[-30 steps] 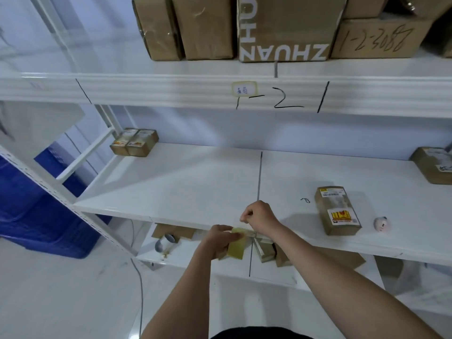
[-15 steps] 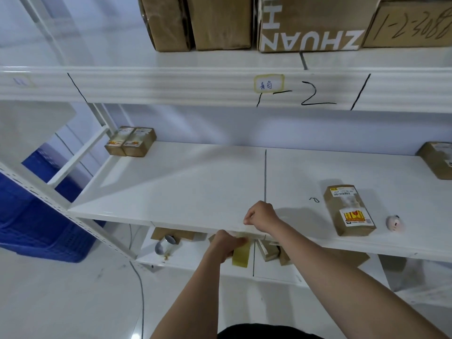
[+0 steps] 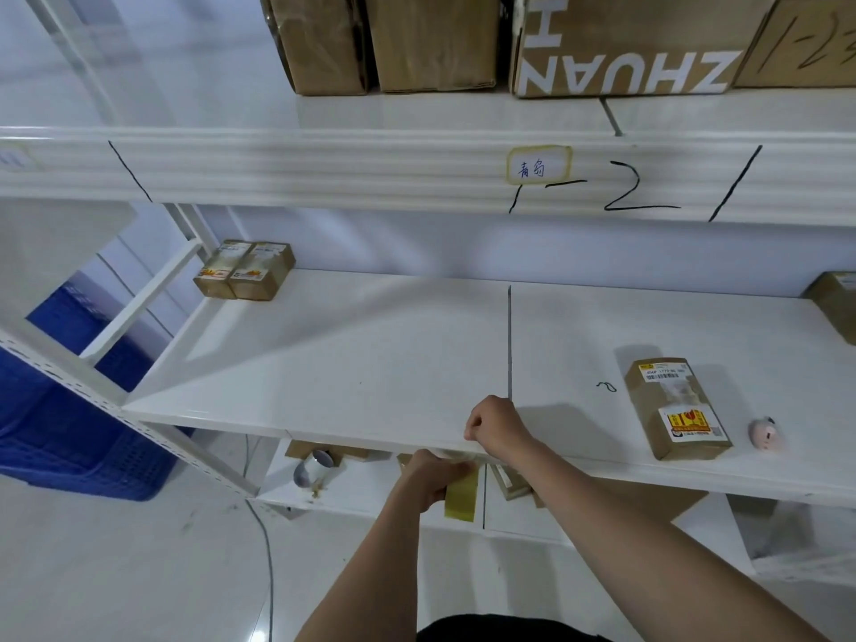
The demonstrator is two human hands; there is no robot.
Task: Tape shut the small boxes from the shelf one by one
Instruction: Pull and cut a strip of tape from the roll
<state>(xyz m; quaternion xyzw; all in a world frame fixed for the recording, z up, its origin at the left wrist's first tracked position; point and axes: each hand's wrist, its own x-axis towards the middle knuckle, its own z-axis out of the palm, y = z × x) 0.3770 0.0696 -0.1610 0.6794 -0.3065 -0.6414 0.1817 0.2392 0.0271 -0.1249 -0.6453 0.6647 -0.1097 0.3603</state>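
Glossy white shelf (image 3: 352, 354) — matt cardboard box (image 3: 677, 410)

shelving: white metal shelf boards (image 3: 352, 354) and white uprights, with black marker strokes and the figures "1-2" hand-drawn on the front rail
rail label: small cream-edged white sticker (image 3: 538, 165) with blue handwriting
tape: translucent yellowish strip of packing tape (image 3: 462, 495)
nearest parcel: small brown cardboard box (image 3: 677, 408) bearing a white barcode label and a yellow-and-red printed sticker
far-left parcels: two small brown cardboard boxes (image 3: 245, 270) with white and yellow-red labels
top shelf: large brown cardboard carton (image 3: 625, 44) printed with bold white letters, upside down
round object: small pale pink ball-like thing (image 3: 766, 434) with dark marks
crate: blue plastic perforated crate (image 3: 60, 424)
floor: pale white
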